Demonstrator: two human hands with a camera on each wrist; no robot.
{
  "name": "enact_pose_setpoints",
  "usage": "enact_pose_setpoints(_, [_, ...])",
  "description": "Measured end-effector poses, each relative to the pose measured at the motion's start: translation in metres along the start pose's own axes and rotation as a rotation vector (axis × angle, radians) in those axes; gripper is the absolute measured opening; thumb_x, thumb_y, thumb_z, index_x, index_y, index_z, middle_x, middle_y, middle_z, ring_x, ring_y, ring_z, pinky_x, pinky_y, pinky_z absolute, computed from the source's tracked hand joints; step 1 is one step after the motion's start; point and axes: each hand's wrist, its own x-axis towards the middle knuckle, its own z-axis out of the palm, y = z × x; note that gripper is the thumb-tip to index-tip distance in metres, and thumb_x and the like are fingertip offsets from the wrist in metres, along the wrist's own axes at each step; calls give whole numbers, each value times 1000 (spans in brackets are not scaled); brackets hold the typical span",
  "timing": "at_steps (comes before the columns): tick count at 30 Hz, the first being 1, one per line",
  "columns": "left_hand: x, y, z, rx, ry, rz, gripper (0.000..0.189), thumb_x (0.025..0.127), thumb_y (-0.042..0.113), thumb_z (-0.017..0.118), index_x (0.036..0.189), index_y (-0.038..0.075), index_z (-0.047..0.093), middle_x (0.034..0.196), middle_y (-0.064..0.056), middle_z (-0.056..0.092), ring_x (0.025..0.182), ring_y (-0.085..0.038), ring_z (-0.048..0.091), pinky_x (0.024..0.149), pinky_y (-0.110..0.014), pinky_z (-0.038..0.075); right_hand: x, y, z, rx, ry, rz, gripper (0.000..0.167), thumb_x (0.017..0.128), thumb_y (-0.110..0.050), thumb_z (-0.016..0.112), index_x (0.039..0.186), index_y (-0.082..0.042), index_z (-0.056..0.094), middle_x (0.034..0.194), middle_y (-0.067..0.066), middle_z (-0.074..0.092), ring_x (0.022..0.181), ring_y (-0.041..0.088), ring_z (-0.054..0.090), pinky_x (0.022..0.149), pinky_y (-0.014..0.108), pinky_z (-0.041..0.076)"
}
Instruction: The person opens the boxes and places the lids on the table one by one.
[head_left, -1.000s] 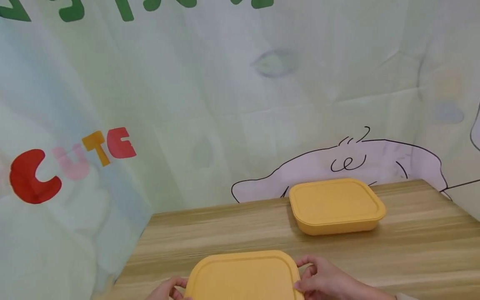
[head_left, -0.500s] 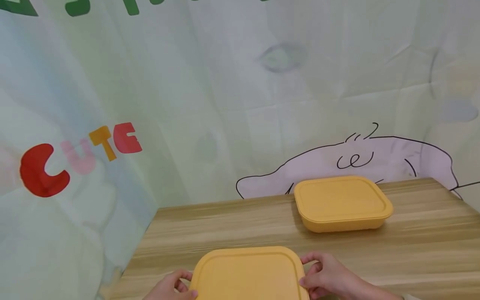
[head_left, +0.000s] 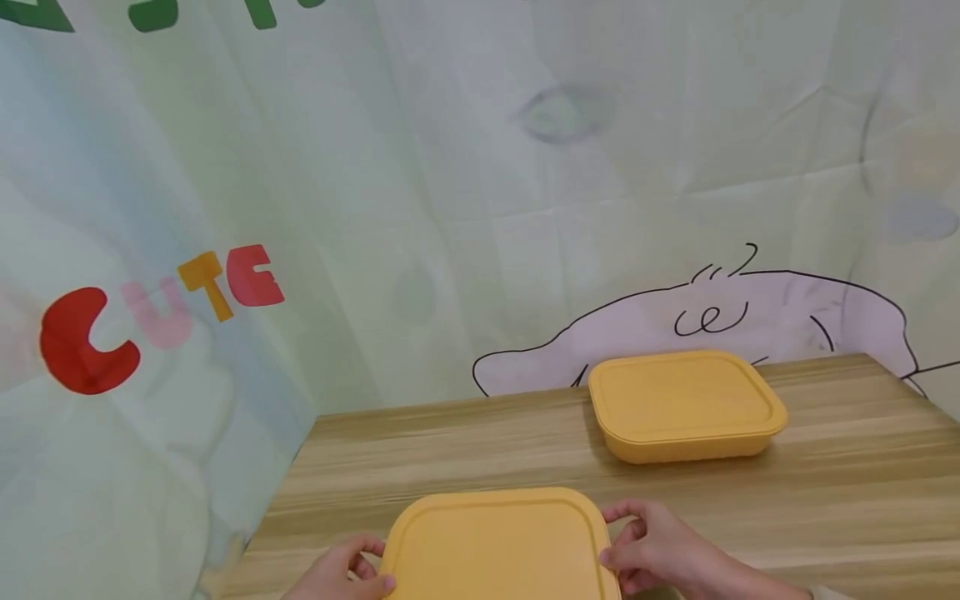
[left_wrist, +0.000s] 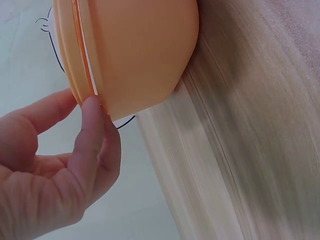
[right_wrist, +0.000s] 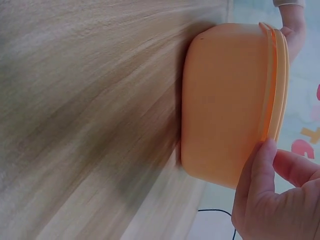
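Note:
A yellow rectangular lid (head_left: 495, 542) lies over a deep yellow food container at the near side of the table. My left hand (head_left: 341, 575) pinches the lid's left edge, and my right hand (head_left: 652, 550) pinches its right edge. From the left wrist, the container's wall (left_wrist: 142, 55) shows with a thin slit of light under the lid's rim (left_wrist: 67, 40); the fingertips sit right at that slit. In the right wrist view, the container (right_wrist: 225, 105) stands on the wood, a narrow seam running below the lid (right_wrist: 281, 85). The container's inside is hidden.
Farther back on the right, a second, shallower yellow container (head_left: 686, 400) stands with its lid on. The wood-grain table (head_left: 450, 442) ends at a printed curtain (head_left: 420, 208) behind and to the left, bearing coloured letters and a cartoon figure.
Both hands keep their hold on the lid, which sits very slightly higher in the view than before. The head view has shifted a little; the far container has stayed put.

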Motion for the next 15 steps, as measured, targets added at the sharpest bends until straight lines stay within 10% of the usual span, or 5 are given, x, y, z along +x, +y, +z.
enact_pose_setpoints(15, [-4,5,-8,-45,-41,90,43,87,17,66,113,-11,49,77,-3,47,64,-16,49,55,-25,45,4,-11,-1,6,-17,22,54,82,-3,65,124,12,35,80,9,53,61,15,57,53,25,52])
